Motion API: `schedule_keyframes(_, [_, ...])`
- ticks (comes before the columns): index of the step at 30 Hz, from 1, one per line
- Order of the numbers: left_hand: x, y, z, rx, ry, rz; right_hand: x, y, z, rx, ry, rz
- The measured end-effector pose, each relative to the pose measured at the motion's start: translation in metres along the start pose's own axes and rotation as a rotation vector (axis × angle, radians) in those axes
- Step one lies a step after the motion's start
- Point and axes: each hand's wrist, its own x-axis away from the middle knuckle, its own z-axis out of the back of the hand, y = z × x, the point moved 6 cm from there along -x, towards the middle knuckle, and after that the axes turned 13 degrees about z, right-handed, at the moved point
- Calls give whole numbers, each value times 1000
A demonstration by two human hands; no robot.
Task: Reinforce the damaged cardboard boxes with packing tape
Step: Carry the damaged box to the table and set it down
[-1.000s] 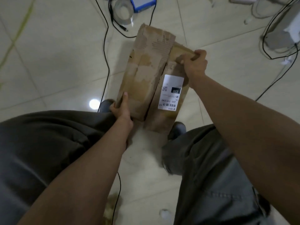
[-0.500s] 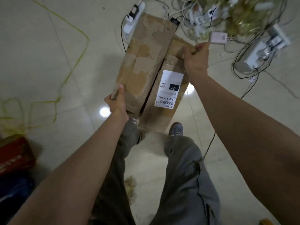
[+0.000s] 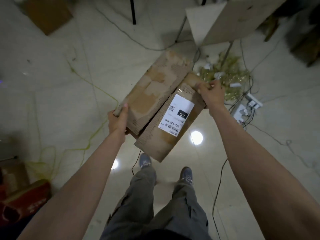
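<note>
I hold a worn brown cardboard box (image 3: pixel 152 94) in the air above the tiled floor, its two top flaps torn and peeled. A white shipping label (image 3: pixel 176 115) marked 220 sits on the right flap. My left hand (image 3: pixel 117 118) grips the box's near left corner, thumb on top. Fingers of my right hand (image 3: pixel 210 94) curl over the far right edge. No tape roll shows in this view.
A white table corner (image 3: pixel 207 19) stands ahead to the right, with yellow-green scraps (image 3: pixel 223 75) and a power strip (image 3: pixel 245 108) on the floor under it. Cables cross the tiles. A flat cardboard sheet (image 3: pixel 48 13) lies far left, red boxes (image 3: pixel 22 203) near left.
I have risen from a crouch to standing and lifted the box off the floor. The view has swung toward the white table; both hands keep their grip.
</note>
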Motion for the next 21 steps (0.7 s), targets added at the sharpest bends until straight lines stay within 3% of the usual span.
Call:
schedule_keyframes(6, [75, 95, 30, -44, -16, -229, 43, -81, 65, -211, 88, 49])
schedule_keyframes(13, [176, 180, 40, 88, 125, -501, 57, -148, 136, -382, 267, 110])
schedule_keyframes(16, [189, 206, 31, 277, -17, -553, 68, -190, 167, -394, 294, 188])
schedule_keyframes(19, [140, 231, 13, 423, -295, -484, 72, -215, 195, -374, 301, 257])
schedule_keyframes(21, [193, 239, 4, 505, -454, -522, 74, -225, 205, -396, 288, 278])
